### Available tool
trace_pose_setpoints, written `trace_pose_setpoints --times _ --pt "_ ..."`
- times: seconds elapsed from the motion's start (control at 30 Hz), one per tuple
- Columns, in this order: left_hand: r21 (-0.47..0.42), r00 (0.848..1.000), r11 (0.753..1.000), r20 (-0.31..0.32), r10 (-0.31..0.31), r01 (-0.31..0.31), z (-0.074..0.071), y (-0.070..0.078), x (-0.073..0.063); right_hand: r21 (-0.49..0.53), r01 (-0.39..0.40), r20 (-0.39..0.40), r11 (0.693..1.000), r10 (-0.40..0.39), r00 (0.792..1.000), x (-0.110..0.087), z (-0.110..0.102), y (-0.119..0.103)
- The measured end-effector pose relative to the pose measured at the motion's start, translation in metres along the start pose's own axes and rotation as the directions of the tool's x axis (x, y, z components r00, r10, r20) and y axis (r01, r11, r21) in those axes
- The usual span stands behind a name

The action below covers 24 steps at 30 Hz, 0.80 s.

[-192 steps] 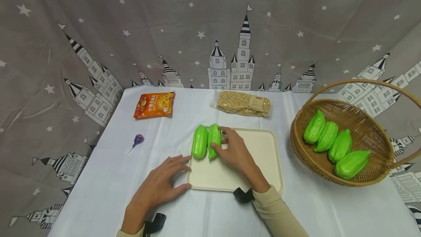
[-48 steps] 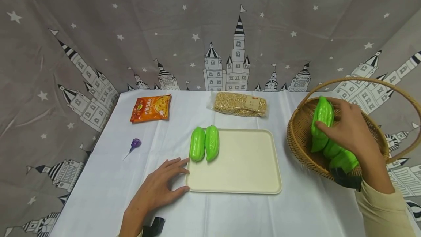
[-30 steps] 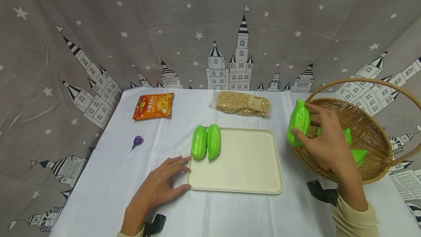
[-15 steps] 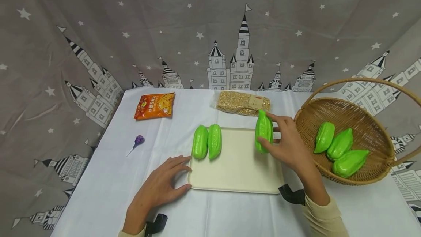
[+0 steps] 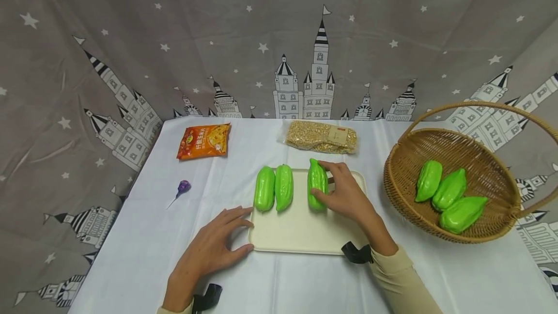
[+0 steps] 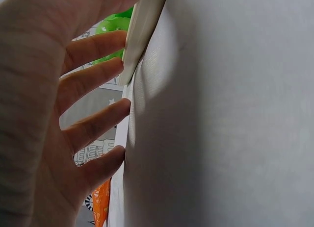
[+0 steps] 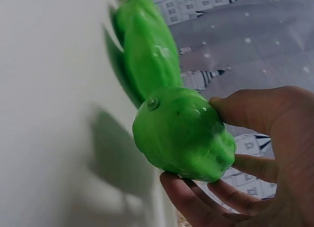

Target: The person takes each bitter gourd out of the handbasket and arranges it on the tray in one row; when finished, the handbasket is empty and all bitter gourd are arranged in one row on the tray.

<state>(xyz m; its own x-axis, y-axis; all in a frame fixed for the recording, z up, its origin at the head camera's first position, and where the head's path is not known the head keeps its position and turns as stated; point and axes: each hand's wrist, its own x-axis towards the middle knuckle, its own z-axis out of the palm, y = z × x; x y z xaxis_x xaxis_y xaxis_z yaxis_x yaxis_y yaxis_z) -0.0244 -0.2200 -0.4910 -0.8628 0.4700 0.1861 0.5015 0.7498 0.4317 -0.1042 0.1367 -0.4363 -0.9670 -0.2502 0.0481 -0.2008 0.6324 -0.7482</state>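
Note:
My right hand (image 5: 346, 193) grips a glossy green, ridged gourd-like vegetable (image 5: 317, 184) between thumb and fingers, over the middle of the cream tray (image 5: 301, 236). In the right wrist view the held vegetable (image 7: 181, 134) shows its blunt end with a small stub, and its shadow falls on the tray. Two similar green vegetables (image 5: 264, 189) lie side by side at the tray's left end, both pointing away from me. My left hand (image 5: 213, 239) rests at the tray's left edge, fingers spread; in the left wrist view some fingertips meet the tray rim (image 6: 142, 33).
At the right stands a wicker basket (image 5: 398, 207) with a tall handle, holding three more green vegetables (image 5: 451, 189). Behind the tray lie an orange snack bag (image 5: 203, 141) and a clear bag of yellow grains (image 5: 320, 136). A purple lollipop (image 5: 183, 186) lies on the left.
My right hand set down the second vegetable on the tray, took another from the basket and carried it left over the tray. My left hand stays at the tray's edge.

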Motion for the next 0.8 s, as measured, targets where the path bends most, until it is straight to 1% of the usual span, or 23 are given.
trace_pose_setpoints --times 0.1,0.3,0.57,0.8 --pt "-0.006 1.000 1.000 -0.004 0.007 -0.007 0.000 0.000 0.000 -0.012 0.001 0.024 1.000 -0.001 1.000 0.004 0.010 0.000" --pt "-0.008 1.000 1.000 -0.002 0.008 -0.008 -0.001 0.000 0.000 -0.020 -0.012 0.040 1.000 0.013 0.999 0.013 0.025 0.002" --pt "-0.016 1.000 1.000 -0.001 0.016 -0.016 -0.001 -0.001 0.000 0.002 -0.006 0.051 1.000 0.006 0.999 0.020 0.034 0.004" --pt "-0.018 1.000 1.000 -0.004 0.017 -0.017 -0.001 -0.001 0.000 0.030 -0.068 0.059 0.997 0.066 0.996 0.020 0.038 0.003"
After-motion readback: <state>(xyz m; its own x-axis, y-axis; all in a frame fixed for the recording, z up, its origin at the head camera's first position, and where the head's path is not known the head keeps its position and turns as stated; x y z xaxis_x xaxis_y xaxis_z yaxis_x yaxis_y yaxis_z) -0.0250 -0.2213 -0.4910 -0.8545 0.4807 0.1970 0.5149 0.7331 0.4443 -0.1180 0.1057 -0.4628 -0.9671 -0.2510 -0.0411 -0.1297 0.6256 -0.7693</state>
